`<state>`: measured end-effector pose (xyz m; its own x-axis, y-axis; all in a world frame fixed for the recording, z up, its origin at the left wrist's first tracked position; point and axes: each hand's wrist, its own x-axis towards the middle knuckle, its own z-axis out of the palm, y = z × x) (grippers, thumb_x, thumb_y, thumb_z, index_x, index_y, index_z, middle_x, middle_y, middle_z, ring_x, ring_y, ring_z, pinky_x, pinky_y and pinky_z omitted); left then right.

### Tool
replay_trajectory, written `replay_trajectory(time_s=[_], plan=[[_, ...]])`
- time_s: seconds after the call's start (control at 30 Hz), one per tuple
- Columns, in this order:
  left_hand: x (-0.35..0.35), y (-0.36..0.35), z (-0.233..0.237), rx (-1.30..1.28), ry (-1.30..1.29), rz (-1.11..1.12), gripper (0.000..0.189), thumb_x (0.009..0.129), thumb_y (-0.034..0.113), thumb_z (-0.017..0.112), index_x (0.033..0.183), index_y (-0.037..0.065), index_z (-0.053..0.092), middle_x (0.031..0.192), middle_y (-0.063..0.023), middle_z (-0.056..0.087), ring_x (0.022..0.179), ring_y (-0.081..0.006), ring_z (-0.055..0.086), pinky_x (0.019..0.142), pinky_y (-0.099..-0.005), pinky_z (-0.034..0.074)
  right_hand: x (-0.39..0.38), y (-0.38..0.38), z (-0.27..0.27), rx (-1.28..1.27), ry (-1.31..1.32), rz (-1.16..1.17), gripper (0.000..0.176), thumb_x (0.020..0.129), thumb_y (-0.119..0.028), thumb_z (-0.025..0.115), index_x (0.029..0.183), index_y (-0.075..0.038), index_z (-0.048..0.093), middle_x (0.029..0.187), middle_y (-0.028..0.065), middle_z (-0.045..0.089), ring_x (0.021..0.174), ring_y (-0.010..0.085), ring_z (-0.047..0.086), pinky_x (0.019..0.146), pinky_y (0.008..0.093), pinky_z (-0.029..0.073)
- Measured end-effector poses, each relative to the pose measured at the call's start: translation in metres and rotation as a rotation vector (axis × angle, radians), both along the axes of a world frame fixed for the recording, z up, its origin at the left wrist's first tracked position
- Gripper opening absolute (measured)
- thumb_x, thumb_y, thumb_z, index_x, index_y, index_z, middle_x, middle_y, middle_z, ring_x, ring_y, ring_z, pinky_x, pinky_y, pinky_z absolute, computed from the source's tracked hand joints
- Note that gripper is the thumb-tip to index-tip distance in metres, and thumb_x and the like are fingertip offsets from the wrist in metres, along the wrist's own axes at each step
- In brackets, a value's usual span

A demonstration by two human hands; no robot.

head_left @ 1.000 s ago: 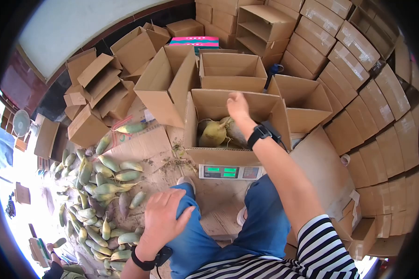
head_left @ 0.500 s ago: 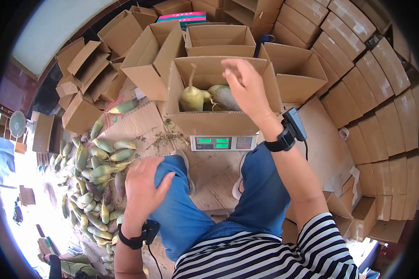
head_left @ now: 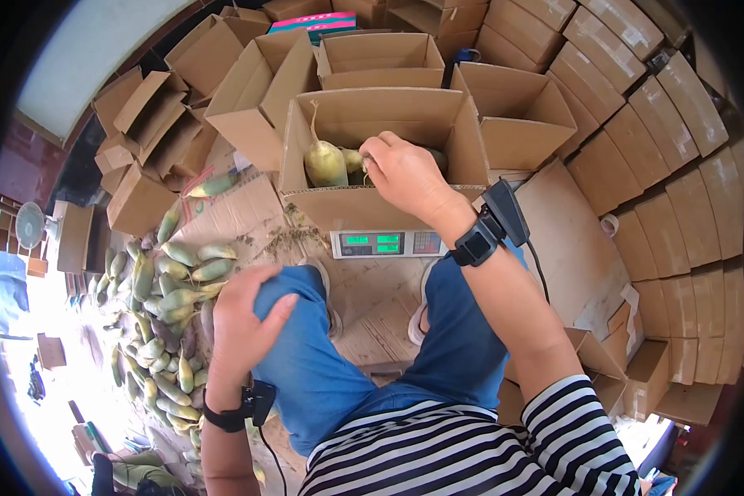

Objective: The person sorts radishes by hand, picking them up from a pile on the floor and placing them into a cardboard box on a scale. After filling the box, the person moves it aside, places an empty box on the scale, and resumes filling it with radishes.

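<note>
My right hand (head_left: 405, 175) reaches over the front edge of an open cardboard box (head_left: 339, 208), its fingers bent together at the thin end of a radish inside; whether they grip it is hard to make out. A pale green radish (head_left: 326, 165) with a long root stands at the box's left side. Others lie partly hidden under the hand. The box rests on a digital scale (head_left: 388, 243) with lit green displays. My left hand (head_left: 246, 318) lies on my left knee, thumb apart from the fingers, holding nothing.
A large heap of radishes (head_left: 174, 310) covers the floor at the left. Open boxes (head_left: 512, 140) surround the scale's box at the back and right. Stacked closed cartons (head_left: 678, 182) line the right side. A fan (head_left: 30, 225) stands at far left.
My right hand has moved down and left to the radishes, and its fingers have closed together. My left hand stays on the knee. The whole view has shifted slightly.
</note>
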<state>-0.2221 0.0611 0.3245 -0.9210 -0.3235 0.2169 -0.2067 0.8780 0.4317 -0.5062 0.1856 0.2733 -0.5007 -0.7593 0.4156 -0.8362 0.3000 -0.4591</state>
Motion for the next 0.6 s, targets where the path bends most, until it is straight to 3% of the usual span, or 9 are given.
replay_trajectory(time_s=[0.07,0.1,0.17,0.2,0.33,0.4,0.47,0.57,0.6], plan=[[0.008,-0.012,-0.009,0.466,0.097,0.116,0.035,0.087,0.019,0.068,0.116,0.000,0.062,0.110,-0.0123,0.067,0.101,-0.0241,0.064,0.091,-0.0346,0.047,0.002,-0.003,-0.006,0.054,0.031,0.028,0.009,0.090,-0.012,0.057,0.097,-0.007,0.060,0.095,0.0128,0.061,0.085,0.0360,0.063,0.075,0.0444,0.052],[0.014,-0.017,-0.015,0.471,0.097,0.118,0.035,0.087,0.019,0.068,0.116,0.000,0.062,0.110,-0.0123,0.067,0.101,-0.0241,0.064,0.091,-0.0346,0.047,0.003,-0.004,-0.007,0.058,0.031,0.030,0.009,0.090,-0.012,0.057,0.097,-0.007,0.060,0.095,0.0128,0.061,0.085,0.0360,0.063,0.075,0.0444,0.052],[0.030,-0.028,-0.034,0.830,0.184,0.337,0.030,0.094,0.017,0.060,0.118,-0.001,0.061,0.112,-0.0104,0.066,0.104,-0.0166,0.061,0.092,-0.0307,0.046,0.004,-0.007,-0.008,0.078,0.039,0.032,0.009,0.090,-0.012,0.057,0.097,-0.006,0.060,0.094,0.0130,0.061,0.085,0.0355,0.063,0.074,0.0440,0.052],[0.042,-0.038,-0.044,0.751,0.110,0.345,0.027,0.098,0.016,0.055,0.117,-0.003,0.061,0.109,-0.0115,0.066,0.103,-0.0149,0.060,0.091,-0.0294,0.047,0.003,-0.010,-0.010,0.083,0.038,0.038,0.009,0.090,-0.012,0.057,0.097,-0.006,0.060,0.094,0.0130,0.061,0.085,0.0355,0.063,0.074,0.0440,0.052],[0.090,-0.042,-0.102,0.535,-0.069,0.468,0.029,0.097,0.016,0.056,0.117,-0.004,0.061,0.106,-0.0118,0.067,0.100,-0.0161,0.062,0.089,-0.0298,0.049,-0.008,-0.036,-0.015,0.079,-0.016,0.048,0.016,0.090,-0.017,0.060,0.101,-0.005,0.060,0.099,0.0146,0.062,0.089,0.0365,0.063,0.078,0.0441,0.052],[0.114,-0.034,-0.129,0.712,-0.157,0.546,0.028,0.096,0.015,0.058,0.116,-0.005,0.061,0.102,-0.0123,0.068,0.095,-0.0173,0.065,0.085,-0.0303,0.051,-0.018,-0.054,-0.020,0.082,-0.072,0.039,0.021,0.090,-0.020,0.061,0.105,-0.005,0.060,0.102,0.0155,0.063,0.094,0.0369,0.063,0.082,0.0441,0.051],[0.138,-0.030,-0.160,0.768,-0.196,0.577,0.028,0.095,0.013,0.058,0.116,-0.005,0.061,0.101,-0.0126,0.069,0.094,-0.0181,0.066,0.083,-0.0307,0.052,-0.032,-0.074,-0.030,0.213,-0.155,-0.014,0.038,0.086,-0.029,0.067,0.114,-0.004,0.058,0.113,0.0194,0.063,0.107,0.0380,0.061,0.089,0.0474,0.050],[0.152,-0.022,-0.167,0.836,-0.212,0.590,0.026,0.094,0.009,0.057,0.115,-0.006,0.060,0.100,-0.0132,0.069,0.092,-0.0193,0.067,0.080,-0.0308,0.052,-0.042,-0.115,-0.043,0.383,-0.346,-0.067,0.054,0.086,-0.034,0.067,0.128,-0.004,0.053,0.127,0.0207,0.058,0.119,0.0376,0.055,0.098,0.0457,0.046],[0.153,-0.021,-0.167,0.854,-0.177,0.571,0.026,0.093,0.007,0.056,0.115,-0.006,0.059,0.099,-0.0136,0.069,0.092,-0.0198,0.068,0.079,-0.0306,0.053,-0.043,-0.127,-0.057,0.301,-0.400,-0.085,0.049,0.088,-0.036,0.064,0.125,-0.005,0.058,0.124,0.0207,0.061,0.116,0.0386,0.057,0.098,0.0458,0.047]])
